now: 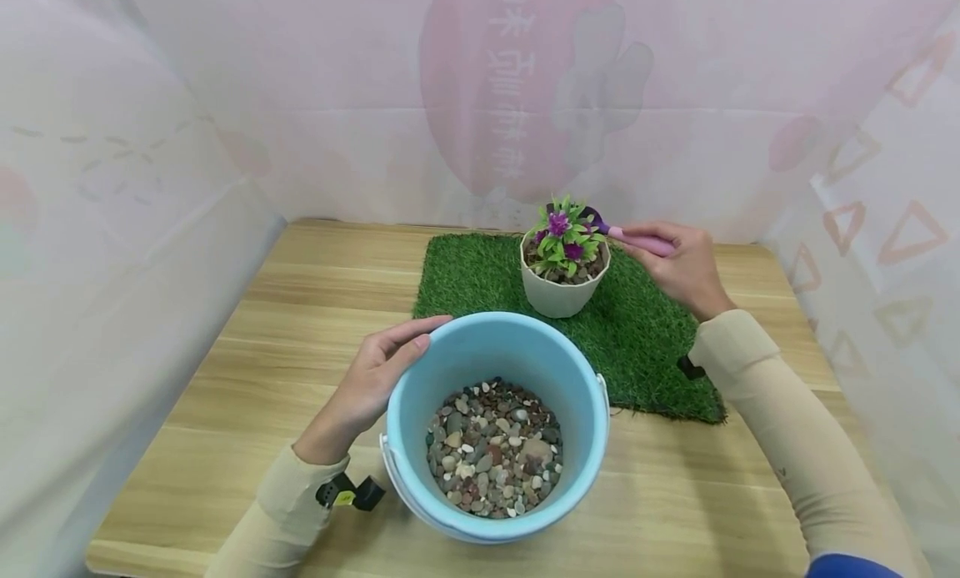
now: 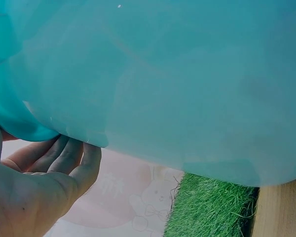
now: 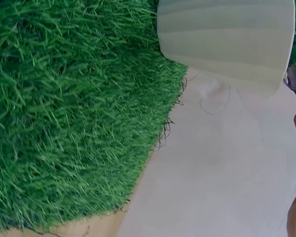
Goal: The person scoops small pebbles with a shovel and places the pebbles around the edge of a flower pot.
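Note:
My left hand (image 1: 378, 368) holds the rim of a light blue bucket (image 1: 405, 444), thumb at the rim's edge. In the left wrist view its fingers (image 2: 64, 153) bend against the outer wall just under the rim. Mixed pebbles (image 1: 495, 453) cover the bucket's bottom. My right hand (image 1: 682, 261) grips the pink handle of a small garden trowel (image 1: 652, 243). The trowel's purple blade reaches behind the plant at the far right of a white flowerpot (image 1: 558, 299); its tip is hidden by leaves. A purple-flowered plant (image 1: 562, 232) stands in the pot, with pebbles around its stem.
Under the pot lies a green artificial grass mat (image 1: 472, 269) on the wooden table (image 1: 277, 328). The bucket overlaps the mat's near edge in the head view, its white handle (image 1: 397, 478) hanging down at the left. Pale printed curtains (image 1: 360, 161) enclose the back and sides.

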Available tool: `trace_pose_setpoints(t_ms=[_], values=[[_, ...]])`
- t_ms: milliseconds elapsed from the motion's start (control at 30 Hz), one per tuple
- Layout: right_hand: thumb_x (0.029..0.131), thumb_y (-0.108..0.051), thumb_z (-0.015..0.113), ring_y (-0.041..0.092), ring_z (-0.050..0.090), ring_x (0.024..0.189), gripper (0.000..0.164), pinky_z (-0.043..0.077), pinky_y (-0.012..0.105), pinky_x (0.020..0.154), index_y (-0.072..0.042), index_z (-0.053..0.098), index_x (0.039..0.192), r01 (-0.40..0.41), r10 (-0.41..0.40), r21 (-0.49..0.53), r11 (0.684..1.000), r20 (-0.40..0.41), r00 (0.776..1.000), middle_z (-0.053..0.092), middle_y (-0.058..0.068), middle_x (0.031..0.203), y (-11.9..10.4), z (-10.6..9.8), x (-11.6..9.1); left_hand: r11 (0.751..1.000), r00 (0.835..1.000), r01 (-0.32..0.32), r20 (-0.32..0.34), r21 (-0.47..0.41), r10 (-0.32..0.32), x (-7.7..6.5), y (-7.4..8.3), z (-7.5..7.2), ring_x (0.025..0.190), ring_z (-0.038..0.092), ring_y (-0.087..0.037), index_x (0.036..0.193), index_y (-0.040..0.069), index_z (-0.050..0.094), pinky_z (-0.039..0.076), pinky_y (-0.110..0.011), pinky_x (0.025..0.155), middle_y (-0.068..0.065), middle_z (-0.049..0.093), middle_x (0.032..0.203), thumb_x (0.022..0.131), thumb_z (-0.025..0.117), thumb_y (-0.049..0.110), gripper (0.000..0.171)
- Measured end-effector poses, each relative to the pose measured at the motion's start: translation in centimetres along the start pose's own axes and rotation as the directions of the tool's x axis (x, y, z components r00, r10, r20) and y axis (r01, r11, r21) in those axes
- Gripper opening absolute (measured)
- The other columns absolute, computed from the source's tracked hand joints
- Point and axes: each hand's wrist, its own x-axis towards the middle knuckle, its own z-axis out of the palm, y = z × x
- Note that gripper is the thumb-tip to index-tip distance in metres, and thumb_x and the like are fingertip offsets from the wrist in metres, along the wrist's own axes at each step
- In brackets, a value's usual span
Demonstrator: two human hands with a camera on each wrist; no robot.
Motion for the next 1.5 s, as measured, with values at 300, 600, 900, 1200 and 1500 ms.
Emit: trace_pose_setpoints(t_ms=[300, 600, 900, 1200, 1500], values=[[0.087, 0.010, 0.080, -0.014, 0.072, 0.097, 0.029, 0.065, 0.014, 0.074, -0.004, 0.080, 0.113, 0.237, -0.236, -0.101, 0.966, 0.025, 0.971, 0.080, 0.015, 0.115, 2.7, -0.5, 0.6, 1.000, 1.000, 0.015, -0.004, -0.007, -0.015, -0.1, -0.2, 0.1, 0.107, 0.079, -0.028, 0.152, -0.003, 0.052, 0.069, -0.054, 0.084, -0.031, 0.063, 0.140, 0.113, 0.048, 0.018, 0.044], [0.080, 0.016, 0.082, -0.019, 0.067, 0.104, 0.038, 0.060, 0.005, 0.084, -0.007, 0.082, 0.111, 0.429, -0.436, -0.259, 0.866, 0.030, 0.899, 0.081, 0.010, 0.114, 2.6, -1.5, 0.8, 1.000, 1.000, 0.000, -0.004, 0.001, 0.000, -0.1, -0.3, 0.2, 0.106, 0.079, -0.028, 0.152, -0.002, 0.051, 0.069, -0.054, 0.083, -0.033, 0.062, 0.141, 0.113, 0.048, 0.018, 0.044], [0.079, 0.014, 0.085, 0.021, 0.082, 0.092, 0.036, 0.055, -0.002, 0.085, -0.005, 0.082, 0.109, 0.422, -0.446, -0.330, 0.844, 0.005, 0.895, 0.081, 0.014, 0.111, 2.2, -2.4, 0.2, 1.000, 1.000, -0.002, -0.007, -0.009, 0.002, -0.1, -0.4, 0.1, 0.107, 0.079, -0.027, 0.152, -0.004, 0.051, 0.069, -0.054, 0.085, -0.030, 0.063, 0.140, 0.113, 0.048, 0.017, 0.044], [0.079, 0.008, 0.087, 0.016, 0.081, 0.083, 0.035, 0.052, -0.006, 0.079, -0.006, 0.082, 0.111, 0.424, -0.477, -0.400, 0.812, -0.038, 0.878, 0.081, 0.016, 0.104, 2.0, -3.2, -0.6, 1.000, 1.000, -0.002, -0.015, -0.013, 0.002, -0.2, -0.6, 0.1, 0.107, 0.078, -0.028, 0.152, -0.003, 0.051, 0.068, -0.055, 0.085, -0.029, 0.064, 0.140, 0.113, 0.049, 0.018, 0.044], [0.077, 0.007, 0.089, -0.021, 0.068, 0.090, 0.032, 0.049, -0.009, 0.079, -0.004, 0.083, 0.106, 0.352, -0.438, -0.404, 0.844, -0.143, 0.888, 0.081, 0.019, 0.099, 2.1, -3.7, -1.3, 1.000, 1.000, 0.002, -0.016, -0.009, -0.002, -0.2, -1.0, 0.0, 0.108, 0.078, -0.026, 0.152, -0.002, 0.052, 0.068, -0.054, 0.086, -0.030, 0.063, 0.141, 0.113, 0.049, 0.018, 0.044]])
